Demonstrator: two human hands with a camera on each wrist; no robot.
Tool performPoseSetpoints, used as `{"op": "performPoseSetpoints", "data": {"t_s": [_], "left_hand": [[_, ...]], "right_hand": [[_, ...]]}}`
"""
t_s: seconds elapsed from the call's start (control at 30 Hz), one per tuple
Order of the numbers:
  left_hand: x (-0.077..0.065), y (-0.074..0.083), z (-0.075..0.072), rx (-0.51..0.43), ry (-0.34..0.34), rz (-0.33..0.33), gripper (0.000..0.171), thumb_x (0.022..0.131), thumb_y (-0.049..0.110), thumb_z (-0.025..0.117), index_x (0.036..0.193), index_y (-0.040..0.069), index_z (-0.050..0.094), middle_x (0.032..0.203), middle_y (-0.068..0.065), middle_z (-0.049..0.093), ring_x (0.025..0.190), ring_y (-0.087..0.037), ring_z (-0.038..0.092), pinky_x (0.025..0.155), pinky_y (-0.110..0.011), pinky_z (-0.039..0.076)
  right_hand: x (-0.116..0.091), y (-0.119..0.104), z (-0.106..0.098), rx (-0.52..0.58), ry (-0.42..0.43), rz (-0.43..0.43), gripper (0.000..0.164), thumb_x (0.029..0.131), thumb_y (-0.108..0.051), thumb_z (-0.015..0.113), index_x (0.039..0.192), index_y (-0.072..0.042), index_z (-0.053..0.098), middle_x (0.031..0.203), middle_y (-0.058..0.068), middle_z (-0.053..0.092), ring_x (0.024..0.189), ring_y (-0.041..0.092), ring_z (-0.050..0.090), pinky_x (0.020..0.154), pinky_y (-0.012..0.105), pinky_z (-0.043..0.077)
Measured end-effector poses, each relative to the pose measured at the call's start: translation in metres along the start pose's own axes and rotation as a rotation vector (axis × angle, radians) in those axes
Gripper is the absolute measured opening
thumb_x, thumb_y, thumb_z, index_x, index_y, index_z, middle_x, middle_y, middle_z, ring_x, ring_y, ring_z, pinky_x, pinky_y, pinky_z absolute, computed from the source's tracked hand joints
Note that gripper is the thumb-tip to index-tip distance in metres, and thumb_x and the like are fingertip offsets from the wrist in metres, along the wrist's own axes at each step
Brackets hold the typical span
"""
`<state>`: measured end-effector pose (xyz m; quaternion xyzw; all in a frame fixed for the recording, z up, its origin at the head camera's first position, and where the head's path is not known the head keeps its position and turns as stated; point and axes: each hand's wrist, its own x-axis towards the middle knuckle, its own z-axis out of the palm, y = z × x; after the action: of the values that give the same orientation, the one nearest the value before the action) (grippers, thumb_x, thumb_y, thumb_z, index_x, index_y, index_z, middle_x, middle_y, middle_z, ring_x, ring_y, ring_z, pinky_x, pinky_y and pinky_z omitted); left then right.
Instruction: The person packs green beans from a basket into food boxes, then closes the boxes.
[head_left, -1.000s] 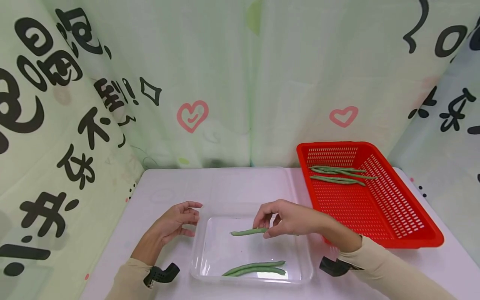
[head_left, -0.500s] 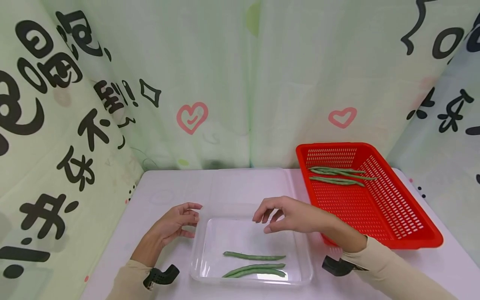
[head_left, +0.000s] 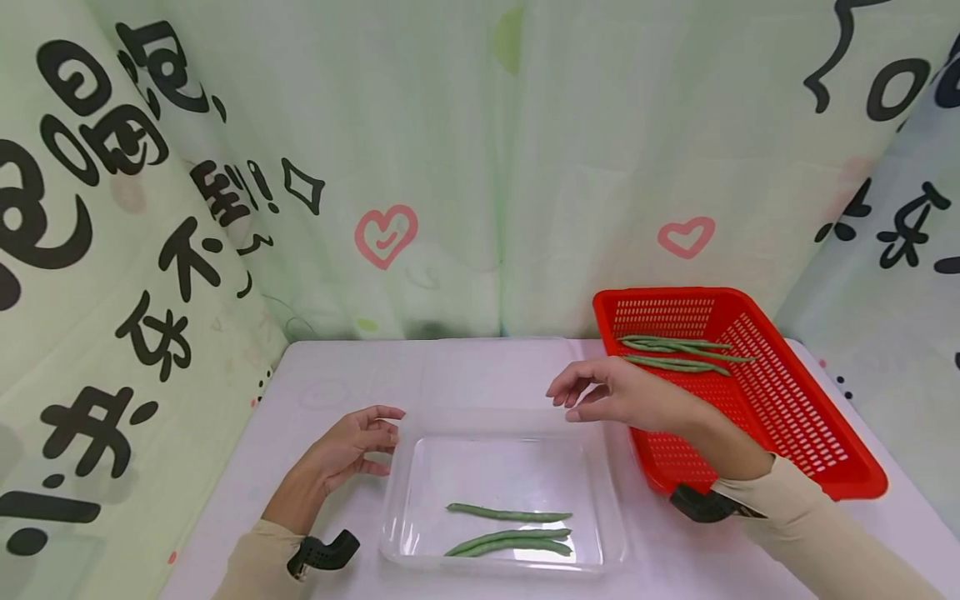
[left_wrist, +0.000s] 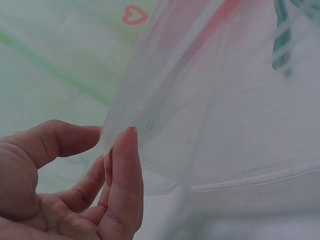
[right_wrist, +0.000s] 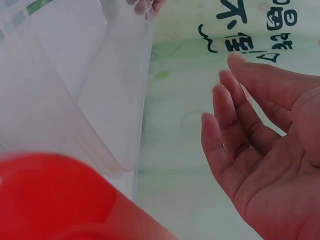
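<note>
In the head view, a clear plastic box (head_left: 510, 471) stands on the table with 3 green beans inside. One green bean (head_left: 510, 514) lies above a close pair of green beans (head_left: 513, 542). My left hand (head_left: 356, 442) rests against the box's left side near its back corner, fingers loosely bent. The left wrist view has those fingertips (left_wrist: 131, 145) at the box's edge. Above the box's back right corner hovers my right hand (head_left: 630, 396), with its fingers relaxed and nothing between them. In the right wrist view the right hand (right_wrist: 265, 135) shows a bare palm.
A red perforated basket (head_left: 795, 392) stands at the right, partly behind my right forearm. Several green beans (head_left: 675, 346) lie in its far part. Printed curtains (head_left: 450, 167) enclose the table (head_left: 337, 375) at the back and both sides.
The bean in my right hand has been let go and now lies in the clear box. My right hand has moved up and right toward the basket. The left hand keeps its place.
</note>
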<state>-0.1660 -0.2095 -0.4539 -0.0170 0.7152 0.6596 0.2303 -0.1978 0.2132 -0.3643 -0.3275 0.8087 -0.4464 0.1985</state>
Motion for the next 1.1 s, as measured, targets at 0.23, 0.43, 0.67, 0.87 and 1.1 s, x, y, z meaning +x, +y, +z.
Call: {"op": "performPoseSetpoints", "data": {"t_s": [0.23,0.43,0.67,0.87,1.1], "left_hand": [[0.001,0.000,0.000,-0.002,0.002,-0.001,0.050,0.096,0.005,0.061,0.142,-0.005,0.045,0.100,-0.004,0.058,0.095,-0.025,0.061,0.066,-0.032,0.060],[0.001,0.001,-0.001,0.000,0.008,-0.002,0.050,0.095,0.005,0.062,0.142,-0.004,0.046,0.101,-0.005,0.057,0.095,-0.025,0.061,0.067,-0.032,0.060],[0.001,0.001,-0.001,0.000,0.007,-0.003,0.050,0.095,0.004,0.061,0.142,-0.004,0.045,0.101,-0.005,0.056,0.095,-0.024,0.061,0.067,-0.031,0.060],[0.001,0.000,0.000,0.001,0.009,-0.003,0.049,0.096,0.004,0.060,0.142,-0.004,0.046,0.100,-0.005,0.056,0.095,-0.024,0.062,0.066,-0.031,0.060],[0.002,0.000,0.000,-0.001,0.008,-0.004,0.049,0.096,0.004,0.062,0.142,-0.005,0.046,0.100,-0.005,0.056,0.094,-0.024,0.062,0.066,-0.031,0.060]], "right_hand": [[-0.006,0.007,-0.018,-0.028,0.045,0.003,0.027,0.095,-0.014,0.072,0.121,-0.016,0.069,0.114,0.005,0.069,0.103,0.025,0.067,0.087,0.030,0.058],[-0.011,0.014,-0.036,-0.040,0.096,0.002,0.028,0.094,-0.002,0.068,0.121,-0.012,0.069,0.114,0.007,0.070,0.102,0.026,0.067,0.087,0.028,0.057],[-0.015,0.029,-0.053,-0.051,0.136,0.028,0.033,0.092,-0.004,0.072,0.124,-0.011,0.068,0.117,0.008,0.070,0.107,0.024,0.067,0.087,0.028,0.058],[-0.019,0.043,-0.065,-0.009,0.169,0.088,0.032,0.092,-0.003,0.071,0.124,-0.006,0.067,0.117,0.017,0.067,0.105,0.033,0.066,0.085,0.029,0.059],[-0.025,0.058,-0.081,-0.047,0.234,0.136,0.035,0.091,-0.007,0.075,0.124,-0.002,0.066,0.116,0.022,0.068,0.104,0.029,0.067,0.082,0.027,0.060]]}}
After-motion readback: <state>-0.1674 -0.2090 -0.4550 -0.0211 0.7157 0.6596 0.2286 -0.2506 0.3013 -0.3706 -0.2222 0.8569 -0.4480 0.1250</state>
